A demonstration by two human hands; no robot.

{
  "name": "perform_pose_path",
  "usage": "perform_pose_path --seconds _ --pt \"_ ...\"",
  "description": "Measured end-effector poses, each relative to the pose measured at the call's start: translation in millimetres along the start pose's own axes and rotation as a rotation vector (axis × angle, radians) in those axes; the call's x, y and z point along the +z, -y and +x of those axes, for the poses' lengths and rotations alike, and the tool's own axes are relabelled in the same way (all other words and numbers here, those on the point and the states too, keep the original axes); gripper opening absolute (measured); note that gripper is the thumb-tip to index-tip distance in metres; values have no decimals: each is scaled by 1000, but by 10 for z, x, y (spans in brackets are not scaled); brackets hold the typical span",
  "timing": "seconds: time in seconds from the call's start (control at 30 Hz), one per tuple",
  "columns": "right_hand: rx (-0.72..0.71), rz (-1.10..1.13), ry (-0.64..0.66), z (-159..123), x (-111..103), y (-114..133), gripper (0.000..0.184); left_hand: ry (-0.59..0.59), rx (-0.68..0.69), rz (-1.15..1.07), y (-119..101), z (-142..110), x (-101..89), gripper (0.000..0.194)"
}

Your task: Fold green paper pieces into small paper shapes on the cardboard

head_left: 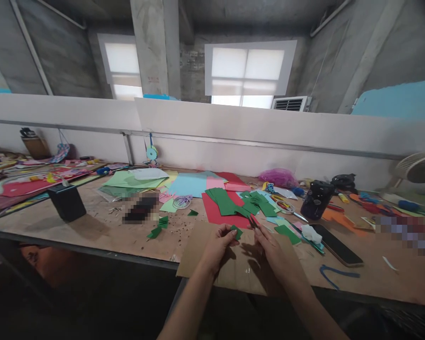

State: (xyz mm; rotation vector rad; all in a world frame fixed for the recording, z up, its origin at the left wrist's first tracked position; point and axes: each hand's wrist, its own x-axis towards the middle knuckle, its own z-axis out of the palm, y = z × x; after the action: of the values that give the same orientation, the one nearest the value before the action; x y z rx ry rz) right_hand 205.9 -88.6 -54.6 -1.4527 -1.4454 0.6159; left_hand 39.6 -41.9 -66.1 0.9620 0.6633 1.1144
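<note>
Between the thumb and fingers of my left hand (224, 238) is a small piece of green paper (237, 232), held above a cardboard sheet (201, 248). My right hand (267, 243) is closed around a dark two-pronged tool (252, 221), its tips pointing up and away from me. Whether it is scissors or tweezers is unclear. The tool and the held paper are apart. Just beyond my hands, green paper strips (221, 202) lie fanned out on a red sheet (209, 211). More green pieces (286, 233) rest to the right, and small green scraps (158, 228) to the left.
A phone (336, 245), crumpled white tissue (310, 233) and dark tumbler (316, 200) stand or lie to the right. At left is a black box (67, 203). Coloured sheets (189, 184) and a purple bag (278, 177) line the back; a fan (420, 167) is far right.
</note>
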Motion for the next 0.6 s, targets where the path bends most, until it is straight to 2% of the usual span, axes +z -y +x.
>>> perform_pose_path --seconds 0.1,0.2,0.33,0.6 --pt "70 98 78 -31 -14 55 37 8 13 -5 -15 -19 -6 27" --pt "28 139 136 -77 -19 165 34 11 19 -17 -28 -34 -7 28" --pt "-2 149 132 -119 -21 230 32 24 37 -21 -44 -47 -11 29" --pt "-134 81 119 -125 0 165 26 39 43 26 -92 -66 3 28"
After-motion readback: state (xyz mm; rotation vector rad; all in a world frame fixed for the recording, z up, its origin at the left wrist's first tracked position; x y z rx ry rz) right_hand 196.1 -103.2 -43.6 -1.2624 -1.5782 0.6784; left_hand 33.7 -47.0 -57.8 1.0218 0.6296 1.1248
